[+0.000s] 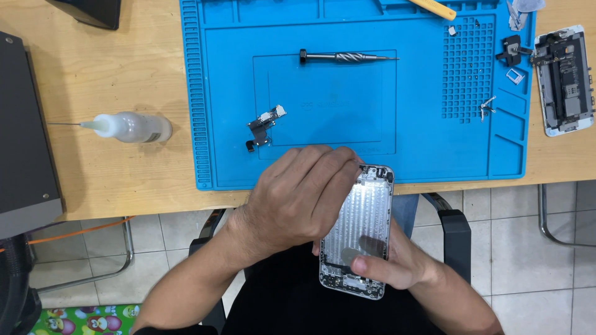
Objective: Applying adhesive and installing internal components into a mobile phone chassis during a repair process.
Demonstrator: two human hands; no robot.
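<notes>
An opened silver phone housing [366, 217], inner side up, is held over my lap just off the table's front edge. My right hand [388, 263] grips its lower end, thumb lying across the bare metal. My left hand [298, 195] lies over the housing's upper left edge, fingers bent down onto it; what the fingertips pinch is hidden. On the blue work mat [434, 136] lie a small flex-cable part [264, 126] just above my left hand and a metal screwdriver [341, 57] further back.
A small clear squeeze bottle with a needle tip [127, 127] lies on the wooden table left of the mat. Another phone assembly [562, 80] and small parts [512, 53] sit at the right. A dark box [25, 136] is at left. Chair arms flank my lap.
</notes>
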